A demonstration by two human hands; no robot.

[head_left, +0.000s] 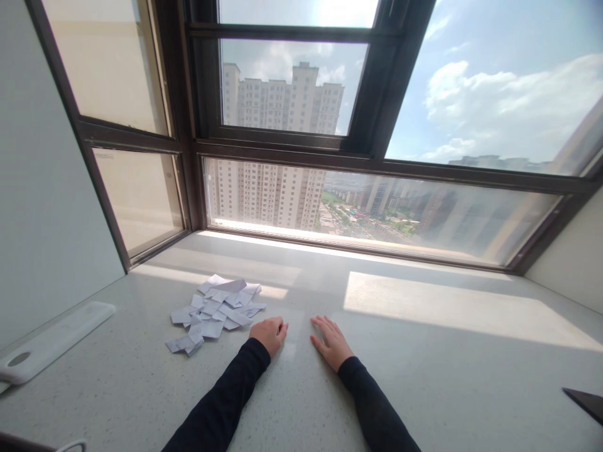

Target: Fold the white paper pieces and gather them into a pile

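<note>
My left hand (269, 334) rests on the pale speckled sill with its fingers curled in. Whatever it may hold is hidden inside the curl. Just left of it lies a loose pile of folded white paper pieces (214, 311), overlapping one another. My right hand (332, 344) lies palm down on the sill, fingers stretched out and a little apart, with no object under it that I can see. A gap of bare sill (298, 351) separates the two hands.
A long white board-like piece with an oval hole (66, 339) lies along the left wall. At the right edge sits a dark pointed object (586, 402), partly cut off. Dark-framed windows (292, 150) close off the far side. A white cable (73, 444) shows at lower left.
</note>
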